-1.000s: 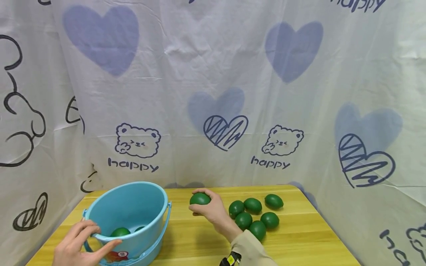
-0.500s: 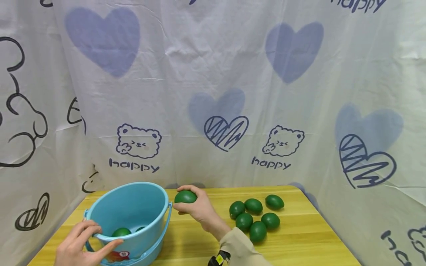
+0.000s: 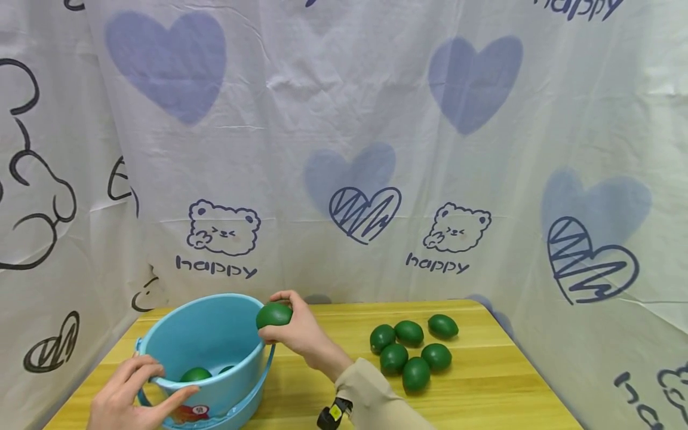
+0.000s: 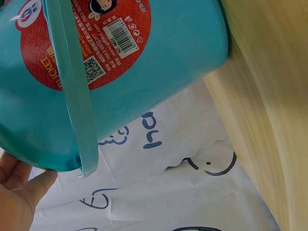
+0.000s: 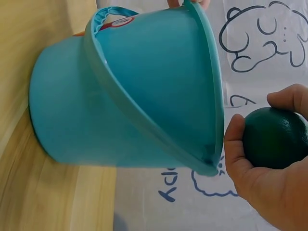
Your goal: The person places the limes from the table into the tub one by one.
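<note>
A light-blue plastic bucket [image 3: 247, 382] stands at the left of the table, with a red label on its wall. My left hand [image 3: 126, 394] grips its near-left rim, fingers over the edge and thumb along the outside. In my right hand [image 3: 303, 334] a dark green lime [image 3: 274, 315] is held between thumb and fingers, at the bucket's right rim in the head view. The right wrist view has this hand [image 5: 269, 187] just beyond the bucket's mouth, curled round the lime [image 5: 274, 138]. Inside the bucket lie a green lime [image 3: 196, 375] and part of another, mostly hidden by the near wall.
Several green limes [image 3: 394, 358] lie in a loose cluster on the right half of the wooden table [image 3: 484, 382]. The bucket's handle [image 3: 269, 370] hangs down on the near side. A white printed curtain [image 3: 344, 149] encloses the table at the back and sides.
My right hand has carried the lime leftward, from over the middle of the table to the bucket's right rim. The left hand has kept its grip on the rim.
</note>
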A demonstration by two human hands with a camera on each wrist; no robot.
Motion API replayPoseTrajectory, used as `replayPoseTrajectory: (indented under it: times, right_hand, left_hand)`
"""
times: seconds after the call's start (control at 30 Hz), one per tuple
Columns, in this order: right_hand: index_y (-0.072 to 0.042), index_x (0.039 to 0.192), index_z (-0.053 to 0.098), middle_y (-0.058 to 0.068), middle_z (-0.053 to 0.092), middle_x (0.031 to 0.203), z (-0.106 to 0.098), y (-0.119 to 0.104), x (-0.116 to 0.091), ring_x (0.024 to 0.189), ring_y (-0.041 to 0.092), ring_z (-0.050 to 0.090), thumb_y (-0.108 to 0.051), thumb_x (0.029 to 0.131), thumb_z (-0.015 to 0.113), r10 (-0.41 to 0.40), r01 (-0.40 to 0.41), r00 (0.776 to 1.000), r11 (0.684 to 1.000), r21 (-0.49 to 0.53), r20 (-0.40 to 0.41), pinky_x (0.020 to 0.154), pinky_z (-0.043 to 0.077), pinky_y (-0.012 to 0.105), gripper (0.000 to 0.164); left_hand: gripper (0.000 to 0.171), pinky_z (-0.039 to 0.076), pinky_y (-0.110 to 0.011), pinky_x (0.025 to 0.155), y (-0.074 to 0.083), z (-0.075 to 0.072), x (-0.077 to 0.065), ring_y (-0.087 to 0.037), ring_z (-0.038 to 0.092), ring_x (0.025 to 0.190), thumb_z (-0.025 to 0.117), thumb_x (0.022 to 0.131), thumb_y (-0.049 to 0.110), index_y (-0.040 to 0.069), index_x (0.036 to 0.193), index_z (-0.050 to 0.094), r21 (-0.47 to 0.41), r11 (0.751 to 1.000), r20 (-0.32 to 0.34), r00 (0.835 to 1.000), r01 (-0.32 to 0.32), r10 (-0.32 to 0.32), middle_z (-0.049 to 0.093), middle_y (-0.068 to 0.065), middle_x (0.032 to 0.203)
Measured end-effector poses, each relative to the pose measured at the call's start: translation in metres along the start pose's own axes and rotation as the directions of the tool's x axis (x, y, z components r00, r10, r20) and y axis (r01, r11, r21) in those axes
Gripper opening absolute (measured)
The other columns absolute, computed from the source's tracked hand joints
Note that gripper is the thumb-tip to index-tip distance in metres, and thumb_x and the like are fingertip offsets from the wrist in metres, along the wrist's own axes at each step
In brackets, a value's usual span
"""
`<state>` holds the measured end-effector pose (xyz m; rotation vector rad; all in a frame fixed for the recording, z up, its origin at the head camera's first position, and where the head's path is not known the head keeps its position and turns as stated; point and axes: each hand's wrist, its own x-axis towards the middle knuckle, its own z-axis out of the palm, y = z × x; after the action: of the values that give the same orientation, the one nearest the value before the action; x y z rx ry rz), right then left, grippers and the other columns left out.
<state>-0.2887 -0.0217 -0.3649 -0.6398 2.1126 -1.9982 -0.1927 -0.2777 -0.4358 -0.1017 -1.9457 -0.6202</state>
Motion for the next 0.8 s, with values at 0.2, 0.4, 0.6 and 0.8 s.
replayPoseTrajectory:
  times: [0.2,0.4,0.6,0.8]
  right_hand:
    - [-0.012,0.122,0.058,0.008,0.055,0.115,0.006,-0.003,0.004,0.09,0.022,0.06,-0.005,0.077,0.078,0.001,-0.001,1.0,1.0,0.017,0.013,0.073,0.059,0.036,0.049]
    - [-0.016,0.124,0.061,0.006,0.057,0.114,0.01,-0.004,0.006,0.089,0.021,0.061,-0.007,0.078,0.08,0.02,-0.02,1.0,1.0,0.003,0.014,0.07,0.059,0.033,0.051]
    - [-0.018,0.124,0.06,0.004,0.058,0.109,0.014,-0.009,0.006,0.083,0.02,0.063,-0.011,0.076,0.083,0.022,-0.023,1.0,0.994,-0.108,-0.012,0.068,0.059,0.034,0.054]
    - [-0.021,0.125,0.06,0.003,0.058,0.11,0.015,-0.011,0.007,0.089,0.019,0.059,-0.012,0.074,0.084,0.032,-0.038,0.999,0.982,-0.183,-0.036,0.067,0.056,0.032,0.057]
  left_hand:
    - [0.06,0.035,-0.003,0.061,0.001,0.0,-0.001,0.017,0.035,0.076,0.1,0.029,0.037,0.016,0.07,0.064,0.013,1.0,0.006,1.0,0.005,-0.005,0.06,0.001,0.084]
    - [0.06,0.036,-0.005,0.06,0.0,0.001,-0.002,0.017,0.035,0.074,0.1,0.029,0.037,0.014,0.07,0.064,-0.005,1.0,-0.003,1.0,-0.01,0.01,0.059,-0.001,0.083]
    - [0.06,0.036,-0.004,0.059,0.0,0.0,-0.001,0.017,0.035,0.074,0.1,0.029,0.037,0.015,0.071,0.064,-0.004,1.0,-0.001,1.0,-0.015,0.015,0.06,-0.001,0.084]
    - [0.06,0.036,-0.002,0.062,0.0,0.0,0.0,0.014,0.037,0.073,0.101,0.029,0.035,0.013,0.071,0.065,-0.001,1.0,0.007,1.0,-0.002,0.002,0.06,-0.001,0.083]
